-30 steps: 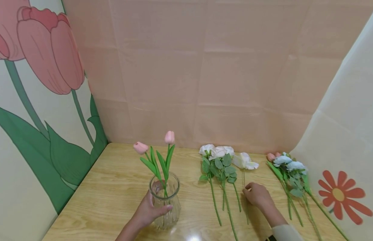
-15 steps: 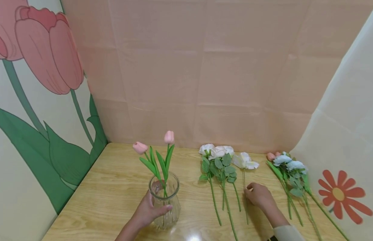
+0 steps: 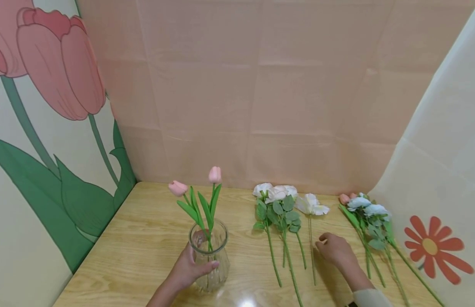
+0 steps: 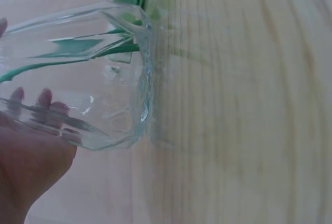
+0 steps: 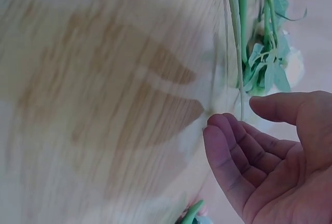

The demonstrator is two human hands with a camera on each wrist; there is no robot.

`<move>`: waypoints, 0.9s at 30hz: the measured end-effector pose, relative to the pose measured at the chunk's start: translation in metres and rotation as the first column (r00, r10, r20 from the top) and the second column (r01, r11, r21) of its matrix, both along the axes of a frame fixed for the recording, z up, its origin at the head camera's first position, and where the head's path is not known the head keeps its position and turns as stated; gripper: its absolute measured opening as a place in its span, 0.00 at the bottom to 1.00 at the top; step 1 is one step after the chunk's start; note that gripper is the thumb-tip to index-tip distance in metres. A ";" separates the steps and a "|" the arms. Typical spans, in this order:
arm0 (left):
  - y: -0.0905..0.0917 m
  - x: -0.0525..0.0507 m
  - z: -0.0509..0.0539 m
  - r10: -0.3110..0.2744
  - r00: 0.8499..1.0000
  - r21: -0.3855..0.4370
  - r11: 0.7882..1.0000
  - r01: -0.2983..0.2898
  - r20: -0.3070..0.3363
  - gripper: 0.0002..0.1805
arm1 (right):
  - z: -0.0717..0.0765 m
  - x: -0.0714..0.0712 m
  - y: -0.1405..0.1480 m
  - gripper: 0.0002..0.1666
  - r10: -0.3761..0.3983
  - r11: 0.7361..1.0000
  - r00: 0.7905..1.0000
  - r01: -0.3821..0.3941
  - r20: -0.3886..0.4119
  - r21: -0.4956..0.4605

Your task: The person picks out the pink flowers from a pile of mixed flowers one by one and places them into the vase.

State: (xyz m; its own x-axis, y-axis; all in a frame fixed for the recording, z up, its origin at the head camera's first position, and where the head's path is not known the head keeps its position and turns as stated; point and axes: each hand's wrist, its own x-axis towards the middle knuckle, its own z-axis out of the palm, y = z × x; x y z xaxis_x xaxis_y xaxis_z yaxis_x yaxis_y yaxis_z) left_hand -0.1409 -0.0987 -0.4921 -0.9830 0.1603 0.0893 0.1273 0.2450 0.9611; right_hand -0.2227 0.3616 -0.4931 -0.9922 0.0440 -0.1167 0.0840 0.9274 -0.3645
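A ribbed clear glass vase point(image 3: 214, 273) stands upright on the table, and my left hand point(image 3: 187, 266) grips its side, with fingers behind and thumb in front. Two pink tulips point(image 3: 215, 175) with green leaves lean in the vase. In the left wrist view, fingers point(image 4: 44, 99) show through the glass point(image 4: 104, 79). Just right of the thin stem of a white flower point(image 3: 312, 204), my right hand point(image 3: 337, 253) is held low over the table. The right wrist view shows this hand point(image 5: 275, 156) with a gap between thumb and loosely bent fingers, nothing held.
White and pale pink flowers point(image 3: 277, 194) with leafy stems lie on the wooden table point(image 3: 137, 243), right of the vase. Farther right lie blue flowers point(image 3: 375, 210) and pink tulips point(image 3: 344, 199). A pink cloth point(image 3: 202, 94) hangs behind, with printed panels at both sides.
My right hand has shifted slightly to the right, away from the white flower's stem. The left hand and the vase have stayed in place.
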 end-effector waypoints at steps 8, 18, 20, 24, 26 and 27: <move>0.000 0.000 -0.001 0.006 1.000 -0.005 1.000 -0.006 0.020 0.48 | 0.004 0.003 0.010 0.27 -0.027 1.000 0.998 0.026 0.051 0.006; -0.001 -0.002 -0.002 -0.018 1.000 0.023 1.000 0.018 -0.009 0.49 | 0.004 0.007 0.031 0.27 -0.021 1.000 1.000 0.021 -0.004 0.013; -0.001 -0.002 -0.003 -0.027 0.999 0.039 0.999 0.028 -0.022 0.50 | 0.004 0.008 0.036 0.27 -0.019 1.000 1.000 0.019 -0.014 0.011; 0.000 -0.002 -0.004 -0.026 0.999 0.045 0.999 0.027 -0.022 0.49 | 0.007 0.010 0.047 0.28 -0.031 0.999 0.999 0.031 0.012 0.017; 0.000 -0.002 -0.004 -0.015 1.000 0.034 0.999 0.016 -0.018 0.49 | 0.009 0.011 0.052 0.29 -0.039 0.999 0.999 0.039 0.026 0.026; 0.000 -0.002 -0.005 -0.010 1.000 0.027 1.000 0.010 -0.016 0.49 | 0.010 0.012 0.054 0.29 -0.045 0.999 0.999 0.044 0.028 0.032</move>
State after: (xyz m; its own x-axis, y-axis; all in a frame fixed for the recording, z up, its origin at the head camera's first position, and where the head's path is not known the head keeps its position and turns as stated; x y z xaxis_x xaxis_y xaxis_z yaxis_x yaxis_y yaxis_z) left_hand -0.1432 -0.0984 -0.4967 -0.9798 0.1673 0.1098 0.1453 0.2177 0.9651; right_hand -0.2108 0.4159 -0.4834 -0.9854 0.0917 -0.1434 0.1352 0.9334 -0.3323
